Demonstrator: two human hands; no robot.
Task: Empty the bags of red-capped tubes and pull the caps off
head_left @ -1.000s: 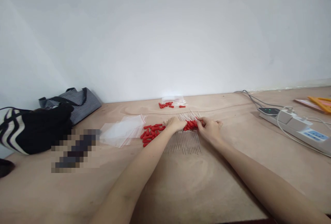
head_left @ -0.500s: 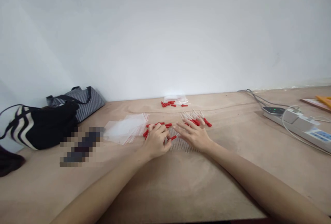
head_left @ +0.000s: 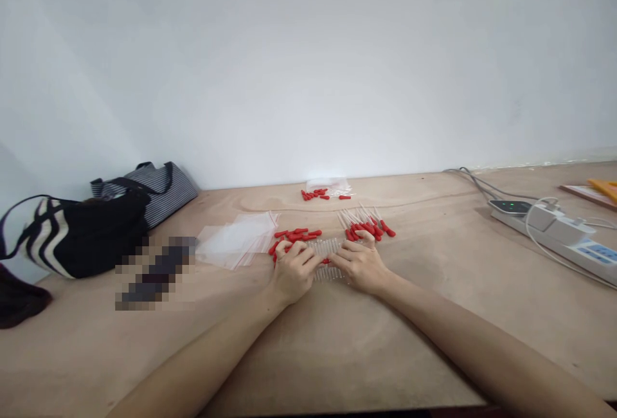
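Note:
My left hand (head_left: 294,269) and my right hand (head_left: 359,262) rest close together on a row of thin clear tubes (head_left: 328,248) lying on the wooden table. The left fingers are curled, pinching a small red cap at the row's near edge. The right fingers are bent over the tubes' right end; what they pinch is too small to name. A loose pile of red caps (head_left: 295,236) lies just beyond my left hand. Tubes fitted with red caps (head_left: 369,227) lie beyond my right hand.
A stack of clear zip bags (head_left: 237,243) lies left of the caps. More red caps and a bag (head_left: 322,191) sit near the wall. Black and striped bags (head_left: 77,231) stand at the left, a power strip (head_left: 554,230) with cables at the right.
Both hands have drawn back from the capped tubes toward me and come together over the clear tube row. My left hand picked up a red cap from the pile.

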